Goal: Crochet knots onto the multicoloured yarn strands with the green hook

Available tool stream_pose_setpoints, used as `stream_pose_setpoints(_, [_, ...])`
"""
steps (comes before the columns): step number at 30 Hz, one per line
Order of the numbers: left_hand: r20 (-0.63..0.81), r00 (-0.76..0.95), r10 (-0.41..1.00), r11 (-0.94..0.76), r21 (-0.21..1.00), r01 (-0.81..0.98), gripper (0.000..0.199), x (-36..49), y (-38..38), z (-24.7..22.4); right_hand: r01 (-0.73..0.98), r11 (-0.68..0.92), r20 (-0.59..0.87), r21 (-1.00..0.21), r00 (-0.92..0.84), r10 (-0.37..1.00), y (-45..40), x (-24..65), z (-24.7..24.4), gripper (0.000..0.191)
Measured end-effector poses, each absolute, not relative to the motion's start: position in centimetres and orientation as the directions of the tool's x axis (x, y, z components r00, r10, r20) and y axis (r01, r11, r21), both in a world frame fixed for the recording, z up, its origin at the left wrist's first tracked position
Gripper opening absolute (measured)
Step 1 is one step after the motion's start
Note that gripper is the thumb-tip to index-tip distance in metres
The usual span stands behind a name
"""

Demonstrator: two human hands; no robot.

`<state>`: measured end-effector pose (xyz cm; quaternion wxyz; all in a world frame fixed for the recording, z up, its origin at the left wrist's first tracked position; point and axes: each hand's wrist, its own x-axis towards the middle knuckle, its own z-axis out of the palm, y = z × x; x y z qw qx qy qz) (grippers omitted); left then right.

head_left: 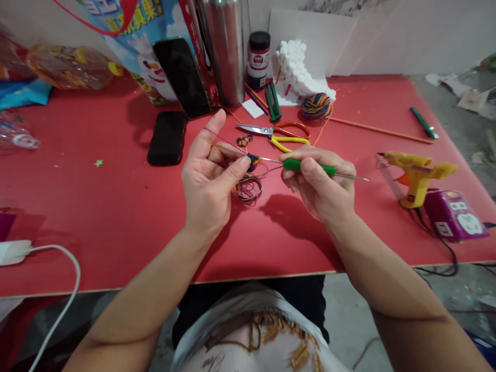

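My right hand (320, 181) grips a crochet hook (293, 165) by its green handle, its metal shaft pointing left. Between thumb and fingers of my left hand (211, 175) is a small piece of multicoloured crochet work (253, 159), and the hook's tip meets it. A strand of yarn runs up over my raised left index finger. Below the work, a loose tangle of multicoloured yarn (248, 189) lies near the left thumb. Just behind the hands are a small crocheted piece (244, 141) and scissors (267, 130) with red and yellow handles.
At the back stand a steel flask (228, 51), a jar (258, 59), a propped phone (182, 77) and a yarn ball (316, 106). A black case (167, 138) lies left. On the right are a yellow glue gun (420, 173) and a purple box (455, 214).
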<state>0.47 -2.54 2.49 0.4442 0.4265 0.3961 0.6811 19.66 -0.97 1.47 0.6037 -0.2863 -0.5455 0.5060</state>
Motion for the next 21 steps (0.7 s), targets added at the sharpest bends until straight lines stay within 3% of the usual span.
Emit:
stream_pose_setpoints(8, [0.265,-0.249,0.931,-0.323,0.918,-0.231,0.050,0.5,-2.7,2.5,-0.317,0.273,0.331,-0.908,-0.146,0.932,-0.8,19.8,1.9,0.026])
stream_pose_setpoints(16, [0.210,-0.159,0.965,-0.254,0.900,-0.354,0.064,0.5,-2.6,2.1,-0.460,0.150,0.271,-0.875,-0.209,0.940,-0.6,19.5,1.6,0.024])
stream_pose_setpoints(21, [0.209,-0.171,0.963,-0.259,0.896,-0.362,0.060,1.1,-3.0,2.3,-0.541,0.011,0.168,-0.841,-0.242,0.956,-0.8,18.5,1.0,0.028])
